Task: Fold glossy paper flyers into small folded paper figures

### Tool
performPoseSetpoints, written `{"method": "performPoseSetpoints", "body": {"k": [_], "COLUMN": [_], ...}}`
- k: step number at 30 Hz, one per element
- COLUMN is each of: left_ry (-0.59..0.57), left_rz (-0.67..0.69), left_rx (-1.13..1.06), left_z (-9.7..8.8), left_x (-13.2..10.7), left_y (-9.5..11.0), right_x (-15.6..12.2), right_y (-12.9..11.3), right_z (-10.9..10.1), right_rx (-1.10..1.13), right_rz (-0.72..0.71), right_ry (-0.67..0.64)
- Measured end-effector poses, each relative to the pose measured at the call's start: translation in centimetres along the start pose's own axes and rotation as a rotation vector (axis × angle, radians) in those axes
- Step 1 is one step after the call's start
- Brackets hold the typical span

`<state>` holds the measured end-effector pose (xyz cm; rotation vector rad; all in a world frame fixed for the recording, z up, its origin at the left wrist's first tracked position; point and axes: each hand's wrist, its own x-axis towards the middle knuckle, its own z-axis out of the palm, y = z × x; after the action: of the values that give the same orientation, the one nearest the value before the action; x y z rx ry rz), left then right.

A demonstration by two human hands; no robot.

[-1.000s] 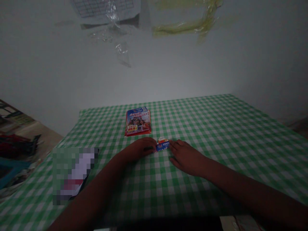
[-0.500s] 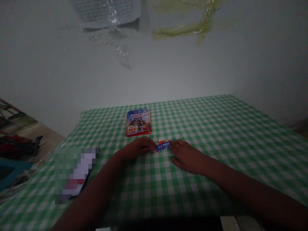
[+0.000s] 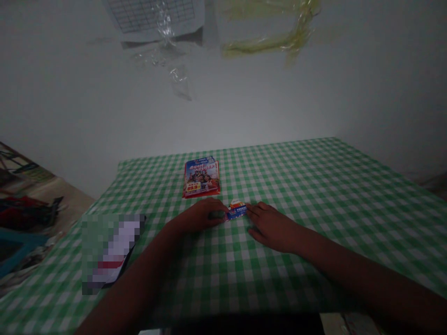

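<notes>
Hardly anything has moved since the earlier frame, save a slight shift at the left hand [image 3: 206, 214]; the folded paper [image 3: 237, 212] lies between both hands, its left end touched by the left, whose grip I cannot tell; the right hand [image 3: 272, 228] rests fingertips at the other end, thumb apart; the step looks like flattening a fold, the next move calling for even pressure; beyond lie flyers [image 3: 201, 179] on the checked table [image 3: 296, 181]; a pale wall [image 3: 279, 102] bears yellowish tape [image 3: 260, 48].
</notes>
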<state>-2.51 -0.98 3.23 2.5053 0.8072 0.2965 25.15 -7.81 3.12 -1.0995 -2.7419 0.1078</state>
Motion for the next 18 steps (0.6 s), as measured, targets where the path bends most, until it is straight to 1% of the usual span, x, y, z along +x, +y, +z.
{"method": "performPoseSetpoints", "body": {"k": [4, 10, 12, 14, 18], "left_ry": [-0.026, -0.024, 0.017, 0.085, 0.168], "left_rz": [-0.020, -0.054, -0.038, -0.019, -0.001], "left_rx": [-0.021, -0.201, -0.210, -0.187, -0.102], "left_z": [-0.3, -0.2, 0.2, 0.8, 1.4], "left_x": [-0.3, -0.7, -0.5, -0.1, 0.6], "left_y": [0.0, -1.1, -1.3, -1.3, -0.4], "right_x": [0.0, 0.0, -0.1, -0.1, 0.0], "right_y": [-0.1, 0.5, 0.6, 0.6, 0.4], "right_z": [-0.2, 0.4, 0.6, 0.5, 0.2], "right_rx": [-0.009, 0.018, 0.015, 0.011, 0.020], "right_rz": [-0.014, -0.014, -0.020, -0.020, -0.013], "right_ry": [0.006, 0.059, 0.058, 0.051, 0.051]}}
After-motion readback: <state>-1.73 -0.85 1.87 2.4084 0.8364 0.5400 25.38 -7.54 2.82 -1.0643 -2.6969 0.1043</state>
